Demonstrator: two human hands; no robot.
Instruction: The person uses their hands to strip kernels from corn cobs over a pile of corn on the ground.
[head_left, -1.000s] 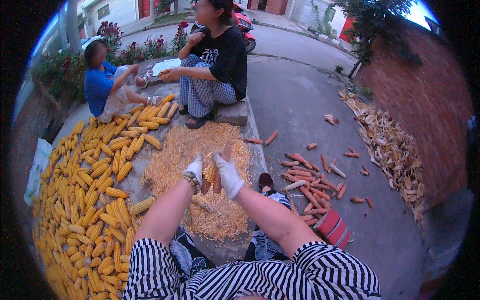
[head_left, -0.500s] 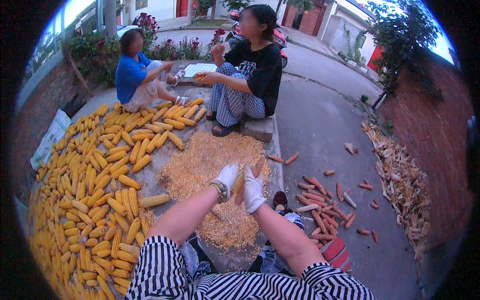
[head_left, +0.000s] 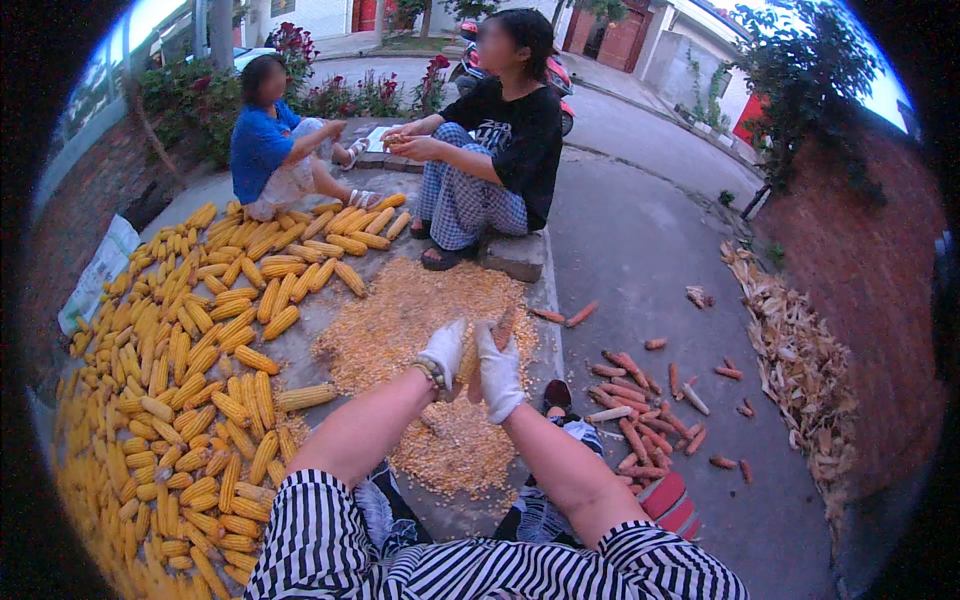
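Note:
Both my hands wear white gloves and are close together above a spread of loose corn kernels [head_left: 375, 325]. My left hand [head_left: 441, 349] is closed around a partly stripped ear of corn [head_left: 467, 357]. Closed round a bare reddish corn cob [head_left: 504, 326], my right hand [head_left: 501, 376] presses against the ear's right side. The cob's upper end sticks out above the right glove. Fingers on the inner sides are partly hidden by the gloves and the corn.
Whole yellow ears [head_left: 200, 390] cover the ground at left. Stripped cobs [head_left: 650, 430] lie right of my legs, with dry husks [head_left: 800, 370] along the brick wall. Ahead sit a person in blue [head_left: 262, 150] and a person in black [head_left: 520, 130], each with hands raised.
My hands stay together, shifting very slightly, with ear and cob still gripped. The person in black has lowered a raised hand to meet the other one.

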